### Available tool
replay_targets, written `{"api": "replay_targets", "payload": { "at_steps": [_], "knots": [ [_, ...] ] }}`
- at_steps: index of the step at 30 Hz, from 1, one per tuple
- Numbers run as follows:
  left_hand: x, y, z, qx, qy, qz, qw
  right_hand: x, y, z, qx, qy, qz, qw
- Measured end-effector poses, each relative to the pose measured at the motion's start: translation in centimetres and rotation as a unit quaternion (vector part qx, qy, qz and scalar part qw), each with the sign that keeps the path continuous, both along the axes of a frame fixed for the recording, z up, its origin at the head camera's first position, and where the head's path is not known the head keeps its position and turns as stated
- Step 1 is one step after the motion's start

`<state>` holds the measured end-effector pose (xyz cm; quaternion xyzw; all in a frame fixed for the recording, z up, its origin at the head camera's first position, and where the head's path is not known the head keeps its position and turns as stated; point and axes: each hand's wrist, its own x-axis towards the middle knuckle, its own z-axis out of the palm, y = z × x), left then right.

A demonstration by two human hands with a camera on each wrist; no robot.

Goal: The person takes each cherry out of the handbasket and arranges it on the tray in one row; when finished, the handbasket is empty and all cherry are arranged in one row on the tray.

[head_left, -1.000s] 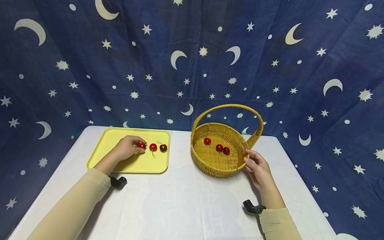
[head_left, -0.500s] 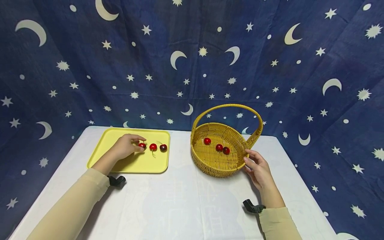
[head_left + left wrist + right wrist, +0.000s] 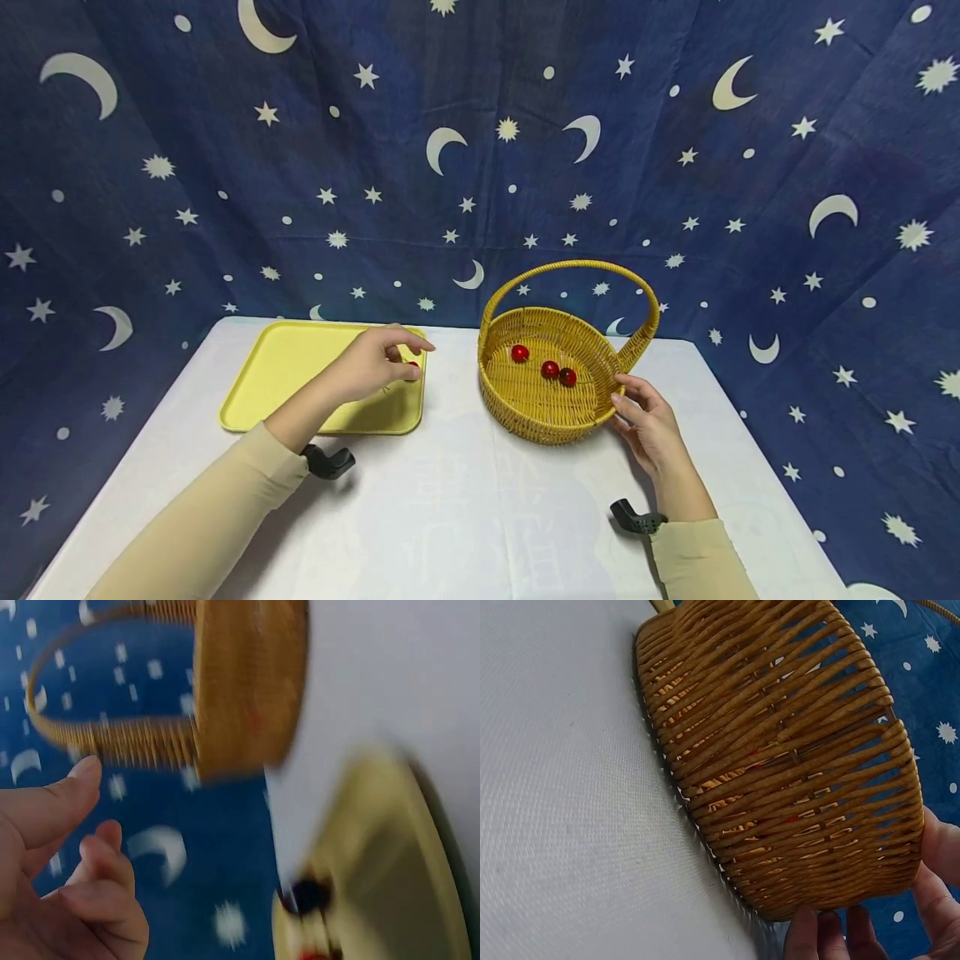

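Observation:
My left hand [image 3: 375, 363] is over the right end of a yellow tray [image 3: 285, 367], index finger reaching right and thumb below. In the left wrist view the fingers look apart, with nothing seen between them. Beneath the hand a red cherry [image 3: 412, 365] peeks out; the rest of the tray's cherries are hidden in the head view. A dark cherry [image 3: 306, 895] shows blurred on the tray in the left wrist view. My right hand [image 3: 651, 425] grips the right rim of a wicker basket [image 3: 551, 429], thumb on the rim, fingers outside. Three cherries lie inside, one a red cherry [image 3: 520, 353].
The basket's tall arched handle [image 3: 570, 265] rises above its rim. A white cloth [image 3: 465, 508] covers the table, and bare cloth separates tray from basket. Behind stands a blue curtain [image 3: 420, 217] with moons and stars.
My left hand has left the leftmost cherry on the tray and moved right, covering most of the row. The right hand and the basket have stayed in place.

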<state>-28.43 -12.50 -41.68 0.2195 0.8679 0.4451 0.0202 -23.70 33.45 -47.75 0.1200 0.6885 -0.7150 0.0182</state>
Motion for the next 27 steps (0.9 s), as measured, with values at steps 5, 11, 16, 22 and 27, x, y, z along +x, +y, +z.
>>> {"api": "replay_targets", "payload": {
  "at_steps": [5,11,16,22,27],
  "knots": [
    [0.5,6.3,0.9,0.036,-0.006,-0.099,0.9944,-0.1,0.2,0.0,-0.003,0.002,-0.005,1.0],
    [-0.9,13.4,0.7,0.028,-0.032,-0.167,0.9851,-0.1,0.3,-0.1,0.008,0.004,-0.005,0.9999],
    [-3.5,17.5,-0.6,0.013,-0.067,-0.164,0.9841,-0.2,0.3,-0.1,0.01,0.002,-0.004,0.9999],
    [-5.9,20.4,-2.2,-0.017,-0.125,-0.141,0.9819,-0.3,0.3,-0.1,0.016,-0.001,-0.002,0.9999],
    [-6.3,21.7,-3.6,-0.066,-0.146,-0.129,0.9786,-0.4,0.1,-0.3,0.026,-0.002,-0.001,0.9997]
  ]
}}
